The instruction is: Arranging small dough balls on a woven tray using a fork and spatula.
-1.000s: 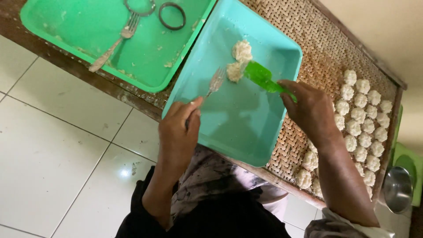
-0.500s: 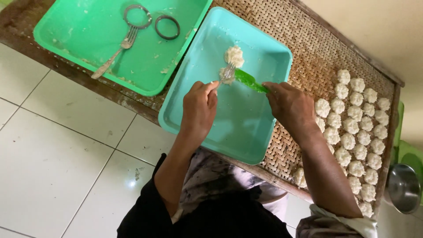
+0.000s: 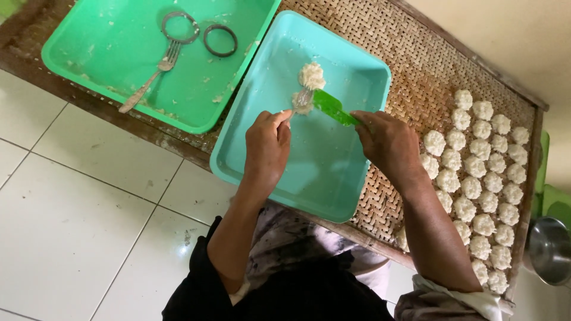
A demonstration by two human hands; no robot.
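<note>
A light turquoise tray [image 3: 333,178] lies on a woven bamboo mat [image 3: 410,53]. Near its far end sits a small heap of white grated paste [image 3: 311,75]. My left hand [image 3: 267,145] holds a metal fork [image 3: 301,100] whose tines carry a lump of the paste. My right hand [image 3: 386,142] holds a green plastic spatula [image 3: 333,107], its blade pressed against the fork's tines. Both hands are over the tray.
A darker green tray [image 3: 107,35] at the left holds another fork [image 3: 148,80] and two metal rings [image 3: 220,40]. Several rows of white paste clumps [image 3: 482,172] cover the mat at the right. A steel pot [image 3: 550,249] stands at the far right. White floor tiles lie below.
Both hands have moved up the turquoise tray toward the paste heap. The fork and the spatula have come together, and the fork now carries a lump of paste.
</note>
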